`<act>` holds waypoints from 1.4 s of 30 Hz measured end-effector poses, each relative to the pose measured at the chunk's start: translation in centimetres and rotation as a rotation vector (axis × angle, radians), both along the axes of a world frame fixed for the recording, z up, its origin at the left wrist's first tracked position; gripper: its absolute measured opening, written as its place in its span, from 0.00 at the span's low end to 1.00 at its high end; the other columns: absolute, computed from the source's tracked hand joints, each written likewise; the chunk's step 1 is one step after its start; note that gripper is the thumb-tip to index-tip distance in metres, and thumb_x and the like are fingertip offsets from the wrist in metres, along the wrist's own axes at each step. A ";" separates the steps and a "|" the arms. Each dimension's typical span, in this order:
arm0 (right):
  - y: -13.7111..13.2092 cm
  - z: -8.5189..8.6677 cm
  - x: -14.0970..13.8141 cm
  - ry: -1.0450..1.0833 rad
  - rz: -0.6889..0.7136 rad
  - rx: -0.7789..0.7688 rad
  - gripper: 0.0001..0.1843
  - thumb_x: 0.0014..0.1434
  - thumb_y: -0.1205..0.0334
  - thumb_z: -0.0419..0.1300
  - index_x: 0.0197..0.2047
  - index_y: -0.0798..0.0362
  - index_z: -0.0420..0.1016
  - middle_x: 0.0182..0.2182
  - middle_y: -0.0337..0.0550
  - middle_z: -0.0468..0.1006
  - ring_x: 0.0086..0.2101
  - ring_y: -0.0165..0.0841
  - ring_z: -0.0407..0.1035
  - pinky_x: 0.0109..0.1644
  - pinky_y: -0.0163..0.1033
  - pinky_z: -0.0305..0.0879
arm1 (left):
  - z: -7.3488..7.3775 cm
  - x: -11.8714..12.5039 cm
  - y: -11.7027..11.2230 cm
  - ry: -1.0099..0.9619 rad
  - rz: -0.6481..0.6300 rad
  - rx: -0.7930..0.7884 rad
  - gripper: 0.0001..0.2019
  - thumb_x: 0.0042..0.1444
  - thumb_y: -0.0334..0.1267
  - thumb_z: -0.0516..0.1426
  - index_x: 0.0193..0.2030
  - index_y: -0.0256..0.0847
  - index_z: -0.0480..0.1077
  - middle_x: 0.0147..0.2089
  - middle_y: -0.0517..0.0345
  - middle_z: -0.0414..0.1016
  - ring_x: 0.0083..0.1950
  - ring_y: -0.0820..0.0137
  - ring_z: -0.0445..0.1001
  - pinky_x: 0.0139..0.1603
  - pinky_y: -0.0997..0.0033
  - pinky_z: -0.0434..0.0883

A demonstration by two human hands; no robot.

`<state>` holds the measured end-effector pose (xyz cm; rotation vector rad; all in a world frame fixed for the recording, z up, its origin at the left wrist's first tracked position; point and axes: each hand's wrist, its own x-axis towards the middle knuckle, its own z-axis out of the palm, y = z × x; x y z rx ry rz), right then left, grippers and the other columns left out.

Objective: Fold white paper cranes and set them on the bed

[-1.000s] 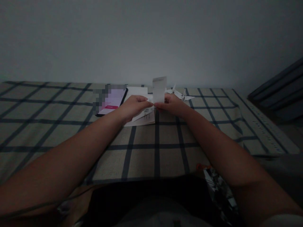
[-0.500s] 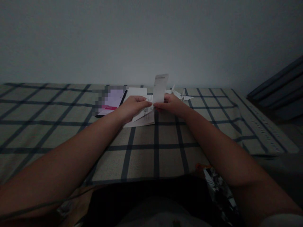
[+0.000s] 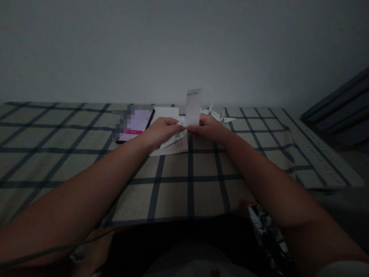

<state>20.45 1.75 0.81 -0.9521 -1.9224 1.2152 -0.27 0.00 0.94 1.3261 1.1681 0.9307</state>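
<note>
In the head view both hands are closed at a piece of white paper above the table's far part. My right hand (image 3: 212, 128) pinches the base of an upright paper strip (image 3: 192, 107), which carries a line of faint print near its top. My left hand (image 3: 161, 132) has thumb and fingers together on the crumpled part of the paper just left of the strip; the fingertips of the two hands almost meet. Beneath my left hand lie printed sheets (image 3: 180, 146), partly covered by it. How the held paper is folded is hard to make out in the dim light.
A tablet (image 3: 137, 124) with a lilac and pink screen, partly pixelated, lies to the left. Beside it is a white sheet (image 3: 167, 111). Folded paper shapes (image 3: 220, 116) sit behind my right hand. A checked cloth (image 3: 175, 192) covers the table, against a wall (image 3: 184, 50).
The upright strip has shifted slightly left and its top a little higher. Both hands keep their pinch in nearly the same place.
</note>
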 end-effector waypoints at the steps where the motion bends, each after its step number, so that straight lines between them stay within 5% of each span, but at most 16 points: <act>1: 0.0 0.0 -0.1 0.011 0.002 0.024 0.15 0.55 0.52 0.68 0.34 0.56 0.74 0.28 0.40 0.77 0.30 0.30 0.70 0.33 0.34 0.66 | 0.1 0.0 0.0 -0.038 -0.032 -0.024 0.07 0.43 0.40 0.67 0.29 0.39 0.78 0.28 0.52 0.78 0.28 0.66 0.74 0.31 0.67 0.71; 7: 0.1 -0.2 -0.2 0.080 -0.026 0.057 0.18 0.55 0.49 0.69 0.35 0.55 0.73 0.28 0.40 0.77 0.30 0.29 0.70 0.33 0.34 0.68 | 0.4 0.1 -0.2 -0.176 -0.101 -0.073 0.08 0.44 0.39 0.66 0.30 0.38 0.77 0.32 0.52 0.81 0.31 0.65 0.77 0.35 0.66 0.73; 17: -0.1 0.4 -0.1 0.012 -0.019 0.021 0.10 0.56 0.58 0.66 0.32 0.56 0.73 0.27 0.40 0.77 0.29 0.29 0.70 0.34 0.35 0.67 | 0.3 0.2 -0.1 -0.133 -0.060 -0.101 0.08 0.43 0.38 0.67 0.31 0.38 0.78 0.30 0.52 0.81 0.29 0.66 0.77 0.33 0.67 0.74; 32: -0.2 0.4 0.0 0.031 0.027 0.045 0.13 0.55 0.56 0.68 0.36 0.56 0.74 0.28 0.38 0.77 0.30 0.29 0.70 0.34 0.34 0.67 | 0.4 0.3 -0.1 -0.120 -0.039 -0.089 0.02 0.50 0.33 0.63 0.28 0.38 0.78 0.28 0.52 0.80 0.25 0.67 0.75 0.27 0.71 0.72; 42: 0.1 0.0 0.1 -0.045 -0.117 0.034 0.17 0.53 0.51 0.69 0.31 0.56 0.73 0.26 0.40 0.76 0.28 0.29 0.70 0.33 0.35 0.66 | 0.9 0.7 -0.5 -0.164 -0.013 -0.117 0.05 0.53 0.31 0.62 0.27 0.37 0.77 0.28 0.50 0.80 0.26 0.67 0.77 0.28 0.71 0.72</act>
